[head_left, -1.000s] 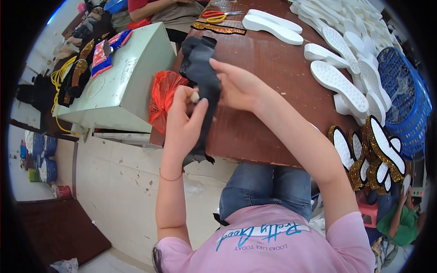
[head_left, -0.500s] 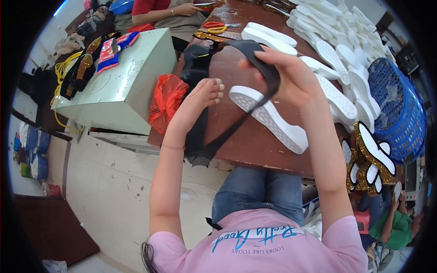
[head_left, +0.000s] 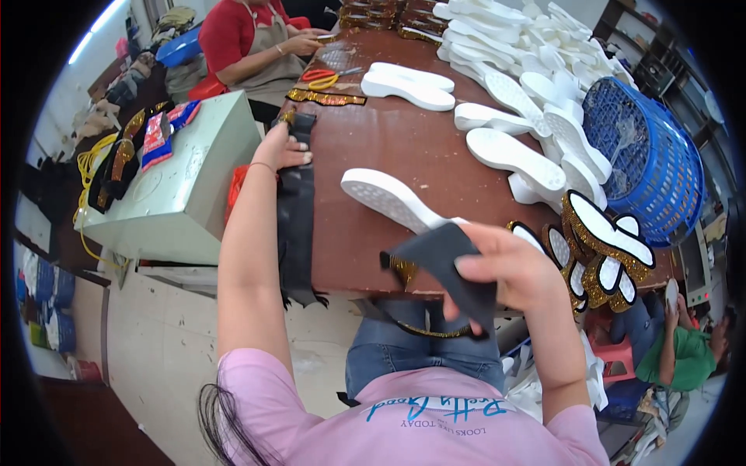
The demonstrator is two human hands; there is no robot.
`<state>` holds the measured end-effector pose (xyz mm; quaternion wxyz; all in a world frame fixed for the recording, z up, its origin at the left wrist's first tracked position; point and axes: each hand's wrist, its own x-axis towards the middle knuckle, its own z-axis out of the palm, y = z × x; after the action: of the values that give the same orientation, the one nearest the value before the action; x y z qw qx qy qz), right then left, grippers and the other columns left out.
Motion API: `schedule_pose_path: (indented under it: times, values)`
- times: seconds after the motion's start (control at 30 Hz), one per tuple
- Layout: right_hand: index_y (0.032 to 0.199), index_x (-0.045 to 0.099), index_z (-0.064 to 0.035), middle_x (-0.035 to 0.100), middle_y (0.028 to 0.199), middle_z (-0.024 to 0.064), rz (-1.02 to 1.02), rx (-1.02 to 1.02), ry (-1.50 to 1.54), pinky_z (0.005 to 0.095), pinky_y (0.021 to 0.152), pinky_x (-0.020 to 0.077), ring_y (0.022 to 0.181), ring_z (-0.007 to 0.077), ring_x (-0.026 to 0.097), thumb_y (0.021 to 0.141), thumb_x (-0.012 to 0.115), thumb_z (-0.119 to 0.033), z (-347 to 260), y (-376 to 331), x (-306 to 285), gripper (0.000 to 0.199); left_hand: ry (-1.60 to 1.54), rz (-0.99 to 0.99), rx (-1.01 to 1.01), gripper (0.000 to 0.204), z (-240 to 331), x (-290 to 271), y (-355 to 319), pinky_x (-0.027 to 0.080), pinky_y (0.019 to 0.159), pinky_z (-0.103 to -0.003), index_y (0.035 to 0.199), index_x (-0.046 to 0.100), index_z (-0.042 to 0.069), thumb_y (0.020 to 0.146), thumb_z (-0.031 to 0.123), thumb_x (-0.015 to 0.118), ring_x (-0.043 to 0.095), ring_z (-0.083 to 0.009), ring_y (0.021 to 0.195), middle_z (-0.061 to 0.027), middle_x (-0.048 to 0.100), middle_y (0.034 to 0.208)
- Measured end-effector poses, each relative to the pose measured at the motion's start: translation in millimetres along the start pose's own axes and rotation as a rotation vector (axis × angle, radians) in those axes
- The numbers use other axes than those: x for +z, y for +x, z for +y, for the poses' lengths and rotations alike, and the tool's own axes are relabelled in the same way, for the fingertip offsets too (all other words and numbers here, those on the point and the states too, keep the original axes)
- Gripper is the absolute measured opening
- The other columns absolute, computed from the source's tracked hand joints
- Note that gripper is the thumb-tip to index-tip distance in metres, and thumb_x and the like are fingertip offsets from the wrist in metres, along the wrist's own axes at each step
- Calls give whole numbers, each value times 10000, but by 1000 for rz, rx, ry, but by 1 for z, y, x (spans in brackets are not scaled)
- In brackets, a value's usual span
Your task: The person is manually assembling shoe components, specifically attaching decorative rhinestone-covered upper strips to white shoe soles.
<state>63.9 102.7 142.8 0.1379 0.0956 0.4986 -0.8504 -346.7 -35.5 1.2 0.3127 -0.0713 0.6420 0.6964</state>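
Observation:
My right hand [head_left: 509, 268] grips a black sandal strap [head_left: 447, 268] with gold trim, together with a white shoe sole [head_left: 388, 198] that sticks out toward the table's middle. My left hand [head_left: 284, 149] reaches out to the left edge of the brown table [head_left: 404, 147] and rests on a stack of black straps [head_left: 297, 221] that hangs over that edge.
Several white soles [head_left: 536, 85] cover the far right of the table beside a blue basket [head_left: 649, 155]. Gold-trimmed finished soles [head_left: 602, 248] lie at the right edge. A pale green box [head_left: 186, 179] stands to the left. Another person in red [head_left: 249, 43] works at the far end.
My left hand has let go of the strap and moved out to the black stack at the table's left edge. My right hand has drawn the strap and sole closer to me.

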Motion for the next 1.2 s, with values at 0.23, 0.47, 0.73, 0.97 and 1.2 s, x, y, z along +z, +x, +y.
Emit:
schedule_pose_path:
  times: [0.23, 0.47, 0.73, 0.97, 1.2]
  values:
    - [1059, 559, 129, 650, 905, 202, -92, -277, -375, 331, 557, 522, 635, 274, 614, 745, 640, 9, -5, -123, -29, 345, 11, -97, -114, 452, 29, -23, 47, 535, 858, -460, 1182, 445, -144, 978, 254, 377, 577, -415, 1064, -294, 538, 1205]
    - [875, 622, 106, 666, 764, 162, -152, -371, -673, 270, 566, 487, 577, 243, 608, 805, 655, -13, -20, -218, -50, 142, -1064, -478, -37, 414, 76, -34, 44, 513, 899, -405, 1190, 446, -142, 988, 208, 359, 573, -375, 1069, -268, 570, 1159]
    - [717, 622, 52, 614, 666, 110, 512, -643, -863, 247, 554, 401, 540, 204, 515, 628, 718, -182, -13, -245, -78, 268, -527, -755, 623, 405, 41, 91, -134, 446, 960, -362, 1280, 415, -89, 1004, 204, 370, 562, -305, 1101, -222, 578, 1167]
    - [1000, 645, 78, 653, 830, 128, 913, -728, -567, 215, 670, 440, 706, 158, 580, 724, 613, -114, -2, -200, -46, 338, 450, -872, 1473, 862, -123, 207, -323, 413, 988, -387, 1343, 389, 82, 639, 264, 852, 473, -308, 1247, -152, 456, 1369]
    - [997, 615, 97, 609, 700, 78, 819, -394, -608, 161, 445, 340, 485, 65, 460, 786, 618, -172, -6, -258, -52, 342, 111, -976, 1219, 362, -171, 252, -350, 510, 766, -295, 933, 663, 19, 578, -51, 644, 615, -239, 893, -83, 665, 1006]
